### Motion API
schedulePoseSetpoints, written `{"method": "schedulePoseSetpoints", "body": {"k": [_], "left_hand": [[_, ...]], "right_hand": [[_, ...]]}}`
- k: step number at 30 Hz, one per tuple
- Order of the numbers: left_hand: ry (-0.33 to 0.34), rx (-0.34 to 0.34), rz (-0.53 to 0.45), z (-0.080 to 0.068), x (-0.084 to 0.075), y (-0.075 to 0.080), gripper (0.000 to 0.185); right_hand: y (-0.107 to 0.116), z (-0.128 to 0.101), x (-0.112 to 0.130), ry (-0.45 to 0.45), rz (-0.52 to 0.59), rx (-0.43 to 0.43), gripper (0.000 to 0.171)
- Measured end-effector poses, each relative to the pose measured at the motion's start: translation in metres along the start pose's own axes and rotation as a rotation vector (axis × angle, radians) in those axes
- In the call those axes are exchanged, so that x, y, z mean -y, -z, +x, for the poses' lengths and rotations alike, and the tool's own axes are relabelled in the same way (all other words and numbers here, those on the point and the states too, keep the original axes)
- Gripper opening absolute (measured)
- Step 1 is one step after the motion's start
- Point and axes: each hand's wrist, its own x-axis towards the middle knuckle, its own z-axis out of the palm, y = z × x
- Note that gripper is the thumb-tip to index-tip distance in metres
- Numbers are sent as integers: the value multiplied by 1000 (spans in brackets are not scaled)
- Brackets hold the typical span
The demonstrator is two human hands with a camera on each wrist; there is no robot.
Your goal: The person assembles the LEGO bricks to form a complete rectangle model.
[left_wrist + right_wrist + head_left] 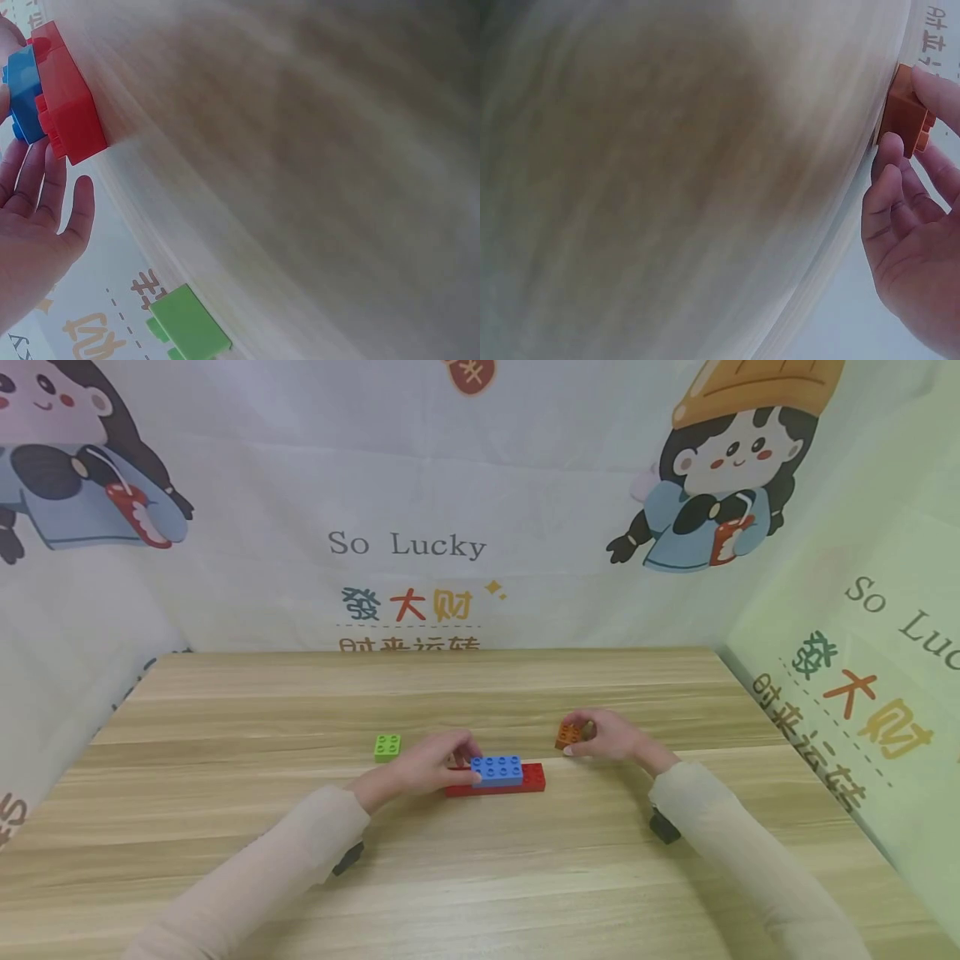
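Observation:
A blue brick [497,770] with studs sits on top of a longer red brick [534,777] on the table. My left hand [429,763] pinches the blue brick at its left end, thumb at the near side and fingers at the far side. In the left wrist view, other fingers [28,176] extend beside the end of the two bricks. To the right, my right hand [613,737] holds a small orange brick [568,735] between thumb and fingers. From the right wrist view, the orange brick [906,118] appears at or just above the tabletop.
A small light green brick [387,747] lies on the wooden table [480,877], left of the left hand and behind its wrist. White printed cloth [405,468] hangs behind the table and along its sides. Dark devices [664,825] are worn at the wrists.

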Motion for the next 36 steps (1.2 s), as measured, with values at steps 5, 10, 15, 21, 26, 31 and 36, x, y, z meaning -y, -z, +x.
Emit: {"method": "schedulePoseSetpoints", "body": {"k": [5, 10, 15, 21, 26, 31, 36], "left_hand": [[-2, 1, 3, -1, 0, 0, 28], [-4, 2, 10, 0, -1, 0, 28], [-9, 2, 4, 0, -1, 0, 28], [-18, 4, -6, -1, -1, 1, 27], [-26, 3, 8, 0, -1, 1, 27], [-21, 1, 19, 0, -1, 1, 27], [-18, 1, 21, -1, -1, 0, 27]], "right_hand": [[0, 0, 0, 20, 18, -5, 43], [0, -1, 1, 36, 17, -20, 42], [1, -5, 7, 56, 13, -21, 41], [4, -11, 13, 101, 31, -12, 41], [4, -16, 20, 147, 49, -9, 41], [2, -21, 25, 176, 79, 13, 43], [-2, -25, 27, 183, 90, 27, 42]]}}
